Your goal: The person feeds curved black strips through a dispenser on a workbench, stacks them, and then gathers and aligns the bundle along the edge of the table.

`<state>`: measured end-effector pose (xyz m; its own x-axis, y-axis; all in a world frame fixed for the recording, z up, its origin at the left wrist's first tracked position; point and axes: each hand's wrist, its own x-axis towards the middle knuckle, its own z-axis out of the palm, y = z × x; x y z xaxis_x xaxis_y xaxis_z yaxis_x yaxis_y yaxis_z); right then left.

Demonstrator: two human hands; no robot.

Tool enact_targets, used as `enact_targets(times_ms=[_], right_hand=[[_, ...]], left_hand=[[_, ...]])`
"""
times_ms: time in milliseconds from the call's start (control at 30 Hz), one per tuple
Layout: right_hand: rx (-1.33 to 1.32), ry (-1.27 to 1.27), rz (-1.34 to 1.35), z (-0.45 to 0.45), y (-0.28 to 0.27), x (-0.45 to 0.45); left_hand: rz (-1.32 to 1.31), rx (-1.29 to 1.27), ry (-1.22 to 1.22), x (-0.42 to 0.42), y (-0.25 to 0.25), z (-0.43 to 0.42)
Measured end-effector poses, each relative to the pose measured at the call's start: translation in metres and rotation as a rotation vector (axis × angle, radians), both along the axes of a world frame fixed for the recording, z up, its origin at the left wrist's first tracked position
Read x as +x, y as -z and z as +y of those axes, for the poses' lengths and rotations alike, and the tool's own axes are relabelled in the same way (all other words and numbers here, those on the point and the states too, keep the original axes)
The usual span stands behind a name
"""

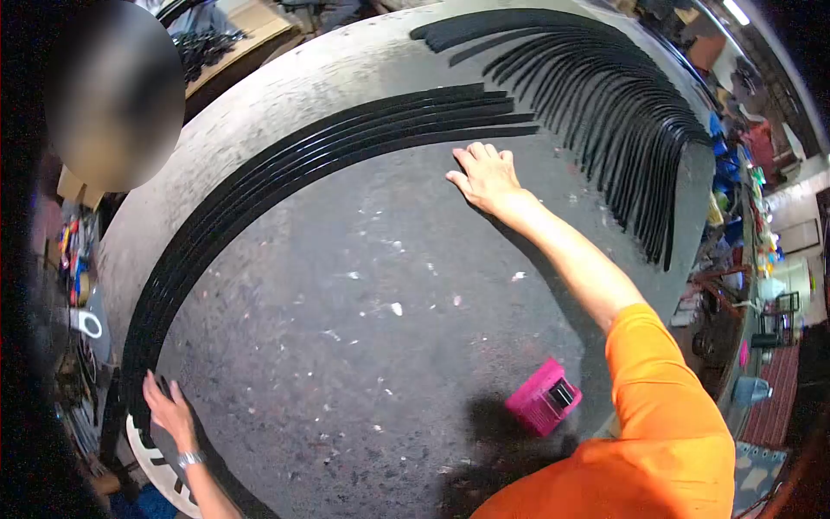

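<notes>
Long, narrow black strips (pixel 285 160) lie side by side in a bundle, curving across the far and left part of the dark table. At their near-left end is my left hand (pixel 175 417), thumb and fingers apart, with fingertips at the inner edge of the strips. My right hand (pixel 488 180) rests palm down just below the strips' right ends, fingers slightly bent and apart, gripping nothing. Beyond it on the right, many more black strips (pixel 596 95) are fanned out, bent over towards the table's right edge.
A pink object with a dark slotted face (pixel 542 398) sits on the table (pixel 363 285) near my body. A white plastic stool or chair part (pixel 164 477) stands at the left edge. Boxes, tools and clutter line the surroundings. A blurred area covers the upper left.
</notes>
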<state>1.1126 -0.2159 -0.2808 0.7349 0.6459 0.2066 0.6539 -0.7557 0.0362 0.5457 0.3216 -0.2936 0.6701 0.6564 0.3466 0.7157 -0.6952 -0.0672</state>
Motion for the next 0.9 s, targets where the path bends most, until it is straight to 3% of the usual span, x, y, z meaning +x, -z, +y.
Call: enact_targets(times_ms=[100, 400, 567, 900], right_hand=[[0.054, 0.135, -0.010, -0.016, 0.012, 0.022], [0.042, 0.358, 0.075, -0.040, -0.002, 0.047], [0.096, 0.508, 0.043, -0.089, -0.023, 0.104], [-0.059, 0.330, -0.014, -0.104, -0.029, 0.177]], left_hand=[[-0.031, -0.174, -0.012, -0.018, 0.037, -0.030], [-0.105, -0.182, -0.093, -0.007, 0.026, -0.059], [-0.086, -0.159, -0.119, -0.004, 0.025, -0.060], [-0.069, -0.144, -0.127, -0.007, 0.028, -0.053]])
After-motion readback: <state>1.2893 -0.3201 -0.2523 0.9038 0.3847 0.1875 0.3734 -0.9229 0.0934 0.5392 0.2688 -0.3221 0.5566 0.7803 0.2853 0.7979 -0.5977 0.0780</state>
